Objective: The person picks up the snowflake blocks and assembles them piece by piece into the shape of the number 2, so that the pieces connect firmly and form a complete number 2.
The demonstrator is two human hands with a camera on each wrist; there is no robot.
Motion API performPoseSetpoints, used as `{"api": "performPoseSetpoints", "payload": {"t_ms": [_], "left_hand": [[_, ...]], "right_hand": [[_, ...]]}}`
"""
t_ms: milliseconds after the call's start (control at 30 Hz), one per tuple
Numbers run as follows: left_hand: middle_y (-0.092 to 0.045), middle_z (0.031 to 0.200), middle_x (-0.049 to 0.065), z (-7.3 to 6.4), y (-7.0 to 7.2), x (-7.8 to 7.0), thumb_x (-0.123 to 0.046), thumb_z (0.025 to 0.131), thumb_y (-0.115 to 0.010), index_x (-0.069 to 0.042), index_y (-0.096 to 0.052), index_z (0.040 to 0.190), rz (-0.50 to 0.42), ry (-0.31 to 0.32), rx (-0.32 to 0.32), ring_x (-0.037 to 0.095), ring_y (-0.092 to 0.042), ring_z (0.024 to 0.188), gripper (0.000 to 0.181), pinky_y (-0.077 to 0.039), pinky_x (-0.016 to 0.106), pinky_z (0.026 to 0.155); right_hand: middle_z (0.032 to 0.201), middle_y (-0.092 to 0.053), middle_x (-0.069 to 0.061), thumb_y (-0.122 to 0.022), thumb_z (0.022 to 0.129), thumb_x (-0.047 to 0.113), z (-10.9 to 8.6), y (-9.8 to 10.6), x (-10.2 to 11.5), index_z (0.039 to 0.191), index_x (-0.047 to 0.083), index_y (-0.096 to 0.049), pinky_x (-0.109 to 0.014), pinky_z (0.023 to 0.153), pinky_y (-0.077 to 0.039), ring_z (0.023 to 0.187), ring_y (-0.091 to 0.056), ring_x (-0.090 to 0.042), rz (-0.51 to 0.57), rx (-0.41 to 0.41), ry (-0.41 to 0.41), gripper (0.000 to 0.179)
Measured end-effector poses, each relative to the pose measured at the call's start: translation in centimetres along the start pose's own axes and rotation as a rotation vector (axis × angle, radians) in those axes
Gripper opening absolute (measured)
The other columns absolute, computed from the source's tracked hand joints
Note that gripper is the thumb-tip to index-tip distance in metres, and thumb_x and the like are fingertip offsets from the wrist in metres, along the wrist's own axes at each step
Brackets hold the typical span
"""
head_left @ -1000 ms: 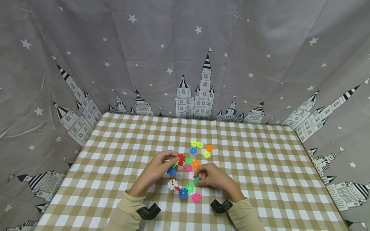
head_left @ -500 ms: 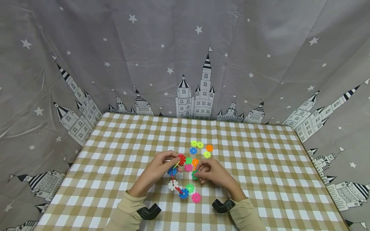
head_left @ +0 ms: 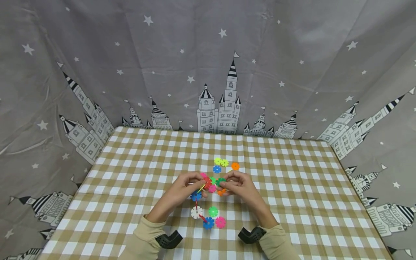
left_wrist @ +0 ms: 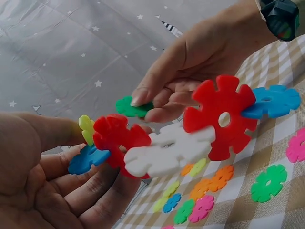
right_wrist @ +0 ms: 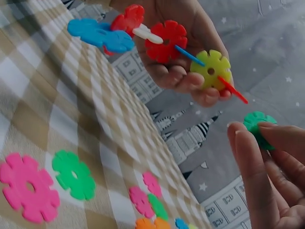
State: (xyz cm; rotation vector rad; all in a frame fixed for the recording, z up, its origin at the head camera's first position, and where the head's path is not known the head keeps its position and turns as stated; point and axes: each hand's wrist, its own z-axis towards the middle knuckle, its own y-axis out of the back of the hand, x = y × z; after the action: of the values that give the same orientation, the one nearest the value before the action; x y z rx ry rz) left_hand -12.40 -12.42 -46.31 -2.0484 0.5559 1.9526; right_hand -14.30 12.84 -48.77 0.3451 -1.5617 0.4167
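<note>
Slotted plastic flower discs are linked into a hanging chain in my left hand [head_left: 180,191]. In the right wrist view, its fingers hold the end by the yellow disc [right_wrist: 211,69]; a red disc [right_wrist: 234,90] sticks out beyond. Further along come a blue disc [right_wrist: 189,55], a second red one, a white disc [left_wrist: 170,149], a third red disc [left_wrist: 220,119] and a blue end disc [left_wrist: 271,100]. My right hand [head_left: 243,187] pinches a loose green disc [right_wrist: 257,126] between thumb and fingers. Its edge faces the chain's red end, with a small gap between them.
Loose discs lie on the checked tablecloth [head_left: 143,159]: a pink one [head_left: 220,222] and a light green one [head_left: 213,211] near the front, several more behind the hands, including a blue one [head_left: 217,169] and an orange one [head_left: 235,166]. A grey curtain [head_left: 208,43] stands behind.
My right hand has lifted the green disc from lower on the table, bringing it away from me toward the chain's red end. My left hand and chain have shifted slightly right.
</note>
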Motion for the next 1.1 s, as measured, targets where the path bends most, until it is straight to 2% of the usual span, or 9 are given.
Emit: {"api": "performPoseSetpoints", "payload": {"t_ms": [100, 167, 333, 433, 533, 633, 767, 900, 1100], "left_hand": [[-0.070, 0.107, 0.024, -0.1, -0.1, 0.1, -0.022, 0.108, -0.055, 0.005, -0.066, 0.112, -0.006, 0.034, 0.003, 0.040, -0.077, 0.089, 0.029, -0.061, 0.028, 0.078], [-0.071, 0.106, 0.026, -0.2, -0.1, 0.0, -0.025, 0.108, -0.056, 0.004, -0.066, 0.113, -0.007, 0.063, 0.006, 0.041, -0.077, 0.091, 0.031, -0.061, 0.027, 0.079], [-0.073, 0.104, 0.024, -0.2, -0.1, 0.0, -0.026, 0.108, -0.056, 0.006, -0.066, 0.116, -0.011, 0.090, 0.018, 0.029, -0.078, 0.087, 0.034, -0.061, 0.027, 0.080], [-0.073, 0.105, 0.025, -0.2, -0.2, -0.1, -0.026, 0.108, -0.057, 0.007, -0.066, 0.116, -0.017, 0.093, 0.019, 0.025, -0.079, 0.085, 0.035, -0.061, 0.026, 0.078], [-0.073, 0.104, 0.027, -0.3, -0.2, -0.1, -0.026, 0.108, -0.057, 0.006, -0.066, 0.115, -0.023, 0.095, 0.024, 0.027, -0.079, 0.086, 0.035, -0.060, 0.026, 0.075], [-0.076, 0.097, 0.023, -0.3, -0.1, -0.2, -0.026, 0.107, -0.058, 0.006, -0.067, 0.112, -0.021, 0.087, 0.031, 0.030, -0.078, 0.086, 0.033, -0.060, 0.026, 0.071], [-0.078, 0.088, 0.015, -0.5, -0.1, -0.5, -0.025, 0.106, -0.059, 0.004, -0.068, 0.106, 0.001, 0.064, 0.030, 0.030, -0.078, 0.084, 0.030, -0.057, 0.025, 0.067], [-0.077, 0.088, 0.019, -0.5, 0.0, -0.5, -0.024, 0.106, -0.060, 0.004, -0.068, 0.103, 0.010, 0.049, 0.018, 0.029, -0.077, 0.083, 0.029, -0.056, 0.024, 0.065], [-0.078, 0.088, 0.017, -0.5, -0.1, -0.6, -0.025, 0.106, -0.060, 0.003, -0.068, 0.101, -0.003, 0.052, 0.007, 0.032, -0.077, 0.084, 0.030, -0.058, 0.026, 0.068]], "right_hand": [[0.093, -0.075, 0.000, -0.070, 0.098, 0.006, 0.0, -0.4, 0.0, 0.110, -0.012, -0.061, -0.050, 0.075, -0.062, 0.086, -0.079, -0.023, 0.010, -0.021, 0.034, 0.024], [0.093, -0.076, 0.002, -0.070, 0.098, 0.007, 0.0, -0.7, 0.0, 0.110, -0.012, -0.061, -0.049, 0.074, -0.063, 0.085, -0.079, -0.021, 0.009, -0.032, 0.057, 0.024], [0.095, -0.078, 0.001, -0.072, 0.096, 0.006, -0.1, -1.0, -0.1, 0.107, -0.012, -0.064, -0.047, 0.072, -0.064, 0.086, -0.079, -0.022, -0.008, -0.035, 0.121, 0.022], [0.101, -0.079, -0.006, -0.073, 0.095, 0.004, -0.2, -1.1, -0.2, 0.104, -0.010, -0.067, -0.043, 0.072, -0.065, 0.089, -0.079, -0.021, -0.021, -0.023, 0.150, 0.018], [0.108, -0.077, -0.018, -0.073, 0.094, 0.002, -0.2, -1.3, -0.3, 0.102, -0.008, -0.070, -0.041, 0.073, -0.065, 0.093, -0.078, -0.016, -0.052, -0.020, 0.183, 0.013], [0.108, -0.074, -0.026, -0.073, 0.093, -0.001, -0.2, -1.6, -0.5, 0.100, -0.007, -0.073, -0.039, 0.071, -0.065, 0.096, -0.075, -0.008, -0.118, -0.029, 0.246, 0.010], [0.101, -0.076, -0.023, -0.074, 0.090, -0.005, -0.2, -2.0, -0.6, 0.097, -0.004, -0.077, -0.035, 0.067, -0.064, 0.093, -0.072, -0.003, -0.222, -0.063, 0.331, 0.007], [0.094, -0.078, -0.018, -0.078, 0.088, -0.003, -0.4, -2.5, -0.5, 0.095, 0.001, -0.079, -0.030, 0.063, -0.063, 0.084, -0.073, -0.003, -0.298, -0.116, 0.387, 0.009], [0.091, -0.078, -0.019, -0.079, 0.086, -0.005, -0.3, -2.7, -0.7, 0.094, -0.001, -0.079, -0.030, 0.062, -0.063, 0.075, -0.074, -0.009, -0.301, -0.150, 0.436, 0.009]]}}
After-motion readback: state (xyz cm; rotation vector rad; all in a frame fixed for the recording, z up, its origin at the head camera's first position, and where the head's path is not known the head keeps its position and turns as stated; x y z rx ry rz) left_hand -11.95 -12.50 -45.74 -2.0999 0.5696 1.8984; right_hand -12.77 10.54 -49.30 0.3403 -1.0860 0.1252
